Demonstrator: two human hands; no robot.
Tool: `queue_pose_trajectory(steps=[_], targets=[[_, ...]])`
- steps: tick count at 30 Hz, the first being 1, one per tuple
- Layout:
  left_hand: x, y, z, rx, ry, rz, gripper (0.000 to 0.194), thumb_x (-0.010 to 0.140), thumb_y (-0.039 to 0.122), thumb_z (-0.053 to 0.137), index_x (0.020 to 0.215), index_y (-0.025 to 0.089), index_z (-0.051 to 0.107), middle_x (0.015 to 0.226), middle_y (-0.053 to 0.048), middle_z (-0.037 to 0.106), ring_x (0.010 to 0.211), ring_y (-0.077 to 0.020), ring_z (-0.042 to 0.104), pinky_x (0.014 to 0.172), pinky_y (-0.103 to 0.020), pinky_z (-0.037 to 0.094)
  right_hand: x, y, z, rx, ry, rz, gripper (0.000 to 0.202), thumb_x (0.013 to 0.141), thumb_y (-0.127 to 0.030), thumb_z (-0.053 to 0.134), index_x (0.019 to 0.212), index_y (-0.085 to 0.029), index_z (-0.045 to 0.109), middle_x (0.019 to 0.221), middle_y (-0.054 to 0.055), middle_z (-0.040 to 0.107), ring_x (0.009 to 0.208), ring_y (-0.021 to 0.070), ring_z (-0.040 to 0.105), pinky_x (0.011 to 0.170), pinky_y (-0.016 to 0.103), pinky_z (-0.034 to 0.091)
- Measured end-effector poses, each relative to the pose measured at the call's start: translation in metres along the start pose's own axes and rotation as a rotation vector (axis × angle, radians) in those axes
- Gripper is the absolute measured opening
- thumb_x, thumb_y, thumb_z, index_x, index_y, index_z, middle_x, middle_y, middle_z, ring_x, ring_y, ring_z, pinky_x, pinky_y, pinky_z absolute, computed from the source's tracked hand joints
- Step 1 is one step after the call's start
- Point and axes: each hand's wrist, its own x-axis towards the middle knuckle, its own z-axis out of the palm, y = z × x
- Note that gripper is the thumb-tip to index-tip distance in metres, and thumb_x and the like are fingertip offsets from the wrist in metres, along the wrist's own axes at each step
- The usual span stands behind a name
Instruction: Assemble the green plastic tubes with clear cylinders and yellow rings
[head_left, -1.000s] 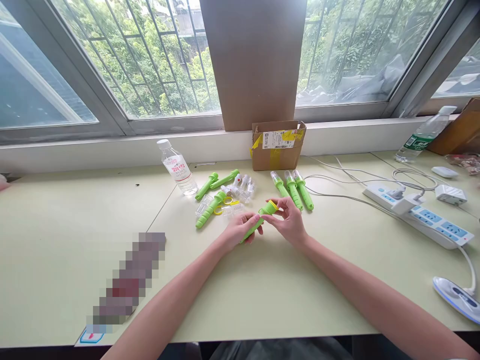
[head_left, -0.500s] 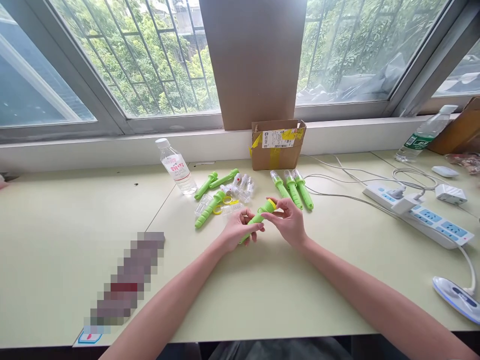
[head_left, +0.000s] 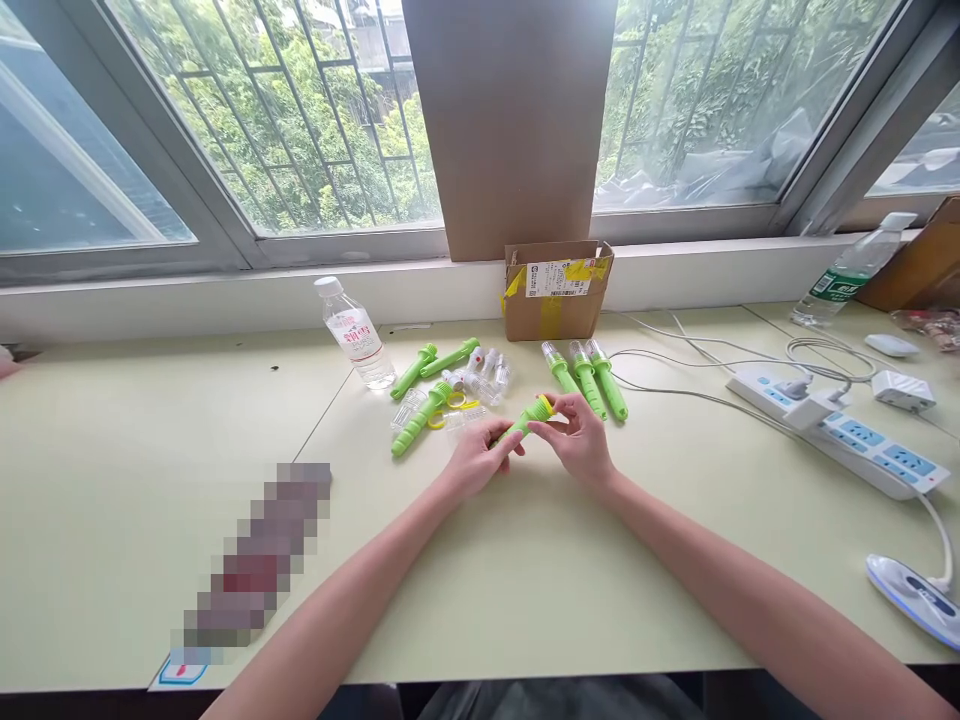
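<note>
A green plastic tube with a ribbed collar is wrapped in the fingers of my left hand, tilted up to the right. At its upper end sits a yellow ring, pinched between the thumb and fingers of my right hand. Left of my hands lie several similar green tubes, loose yellow rings and clear plastic caps. Beyond my right hand rest three green tubes fitted with clear caps.
A water bottle and an open cardboard box stand at the back. On the right lie a white power strip, cables and a white oval device. A second bottle is at the far right. A blurred dark item lies front left.
My left hand has shifted slightly along the green tube, its fingers now more closed around it. The right hand stays at the yellow ring end. Objects on the table have not moved.
</note>
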Motion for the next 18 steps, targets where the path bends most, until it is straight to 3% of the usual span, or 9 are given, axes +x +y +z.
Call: queue_pose_trajectory(steps=[4, 7, 9, 12, 18], targets=[[-0.0004, -0.0014, 0.0019, 0.067, 0.063, 0.062, 0.032, 0.074, 0.044, 0.068, 0.088, 0.019, 0.056, 0.067, 0.003, 0.059, 0.049, -0.0073, 0.049, 0.045, -0.019, 0.036, 0.0, -0.0008, 0.0005, 0.011, 0.009, 0.008, 0.033, 0.068, -0.035, 0.077, 0.078, -0.023, 0.048, 0.09, 0.002, 0.059, 0.109, 0.0242, 0.06, 0.077, 0.041, 0.063], [-0.0022, 0.0001, 0.0032, 0.002, 0.069, -0.012, 0.037, 0.069, 0.041, 0.073, 0.089, 0.02, 0.049, 0.063, 0.005, 0.058, 0.043, -0.0065, 0.046, 0.041, -0.018, 0.034, 0.0016, -0.0007, -0.0005, -0.005, 0.002, 0.003, 0.034, 0.068, -0.038, 0.077, 0.078, -0.023, 0.048, 0.091, 0.002, 0.059, 0.106, 0.0238, 0.061, 0.077, 0.041, 0.063], [-0.0029, 0.0011, 0.0031, -0.066, 0.052, -0.072, 0.035, 0.072, 0.042, 0.071, 0.086, 0.02, 0.047, 0.068, 0.003, 0.063, 0.039, -0.0057, 0.045, 0.036, -0.018, 0.031, 0.0032, -0.0007, -0.0015, -0.006, -0.025, 0.003, 0.035, 0.068, -0.039, 0.077, 0.08, -0.023, 0.048, 0.094, 0.002, 0.06, 0.104, 0.0226, 0.062, 0.079, 0.042, 0.062], [-0.0023, 0.001, 0.0015, -0.124, 0.055, -0.086, 0.035, 0.071, 0.042, 0.071, 0.082, 0.019, 0.048, 0.079, -0.003, 0.067, 0.047, -0.01, 0.056, 0.033, -0.017, 0.033, 0.0048, -0.0027, -0.0027, 0.009, -0.084, 0.001, 0.037, 0.068, -0.037, 0.077, 0.085, -0.023, 0.048, 0.1, 0.002, 0.059, 0.1, 0.0203, 0.063, 0.083, 0.044, 0.061], [-0.0008, 0.0003, -0.0004, -0.148, 0.008, -0.044, 0.034, 0.078, 0.047, 0.064, 0.088, 0.014, 0.059, 0.086, -0.008, 0.068, 0.056, -0.0127, 0.062, 0.042, -0.02, 0.043, 0.0051, -0.0059, -0.0046, 0.01, -0.124, -0.018, 0.033, 0.072, -0.032, 0.074, 0.091, -0.024, 0.048, 0.104, 0.001, 0.056, 0.1, 0.0185, 0.061, 0.087, 0.044, 0.059]])
